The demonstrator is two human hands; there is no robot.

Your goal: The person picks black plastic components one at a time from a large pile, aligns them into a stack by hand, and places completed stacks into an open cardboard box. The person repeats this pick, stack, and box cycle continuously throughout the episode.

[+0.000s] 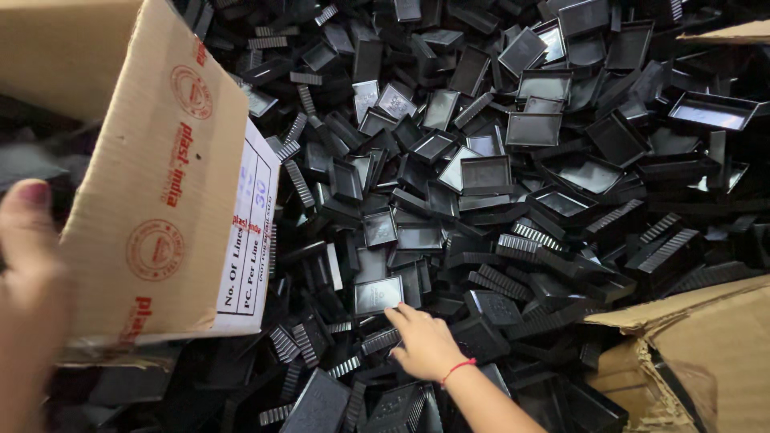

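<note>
While a heap of black plastic trays [513, 160] is spreading across nearly the whole view, a tilted cardboard box [152, 176] is leaning over its left side, with a torn carton [690, 353] crowding the lower right corner. The left hand [28, 297] is pressing flat against the box's near edge, blurred, so I cannot tell its grip. The right hand [425, 341], a red thread on its wrist, is reaching in palm down, fingers spread wide, fingertips touching a shallow square tray [377, 294] lying near the heap's lower middle.
</note>
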